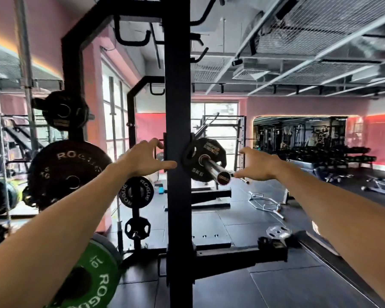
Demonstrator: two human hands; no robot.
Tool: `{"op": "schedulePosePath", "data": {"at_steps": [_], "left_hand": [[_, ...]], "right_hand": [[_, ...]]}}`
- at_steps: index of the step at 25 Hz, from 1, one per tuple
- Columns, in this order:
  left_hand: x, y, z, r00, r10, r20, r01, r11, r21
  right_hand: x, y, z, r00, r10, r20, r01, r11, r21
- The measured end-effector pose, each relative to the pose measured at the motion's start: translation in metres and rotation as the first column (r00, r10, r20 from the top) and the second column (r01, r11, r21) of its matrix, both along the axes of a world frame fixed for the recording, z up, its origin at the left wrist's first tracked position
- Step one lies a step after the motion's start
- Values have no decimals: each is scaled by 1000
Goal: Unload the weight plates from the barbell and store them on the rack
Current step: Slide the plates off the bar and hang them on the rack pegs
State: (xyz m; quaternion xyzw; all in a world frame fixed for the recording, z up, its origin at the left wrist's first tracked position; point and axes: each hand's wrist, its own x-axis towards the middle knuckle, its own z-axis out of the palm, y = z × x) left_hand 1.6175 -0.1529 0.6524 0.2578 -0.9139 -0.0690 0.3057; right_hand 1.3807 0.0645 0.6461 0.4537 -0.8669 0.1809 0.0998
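Black 5KG weight plate (206,161) sits on the chrome barbell (213,168).

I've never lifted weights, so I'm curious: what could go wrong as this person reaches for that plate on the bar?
The 5 kg plate may slip: neither the left hand nor the right hand grips it yet. The black upright partly blocks the left hand. A loose silver plate on the floor could trip them.

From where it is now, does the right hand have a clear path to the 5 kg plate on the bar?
Probably yes. The right hand is open beside the bar sleeve, and nothing lies between it and the 5 kg plate. The upright stands on the other side.
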Motion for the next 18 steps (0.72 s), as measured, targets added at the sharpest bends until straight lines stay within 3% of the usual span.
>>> {"op": "schedulePosePath", "data": {"at_steps": [8, 18], "left_hand": [[-104, -25, -6, 998, 60, 12, -60, 998, 11], [-241, -167, -20, 991, 133, -3, -133, 989, 64]], "right_hand": [[-104, -28, -8, 999, 28, 25, -28, 1000, 14], [-242, -168, -35, 998, -8, 62, 6, 1000, 26]]}}
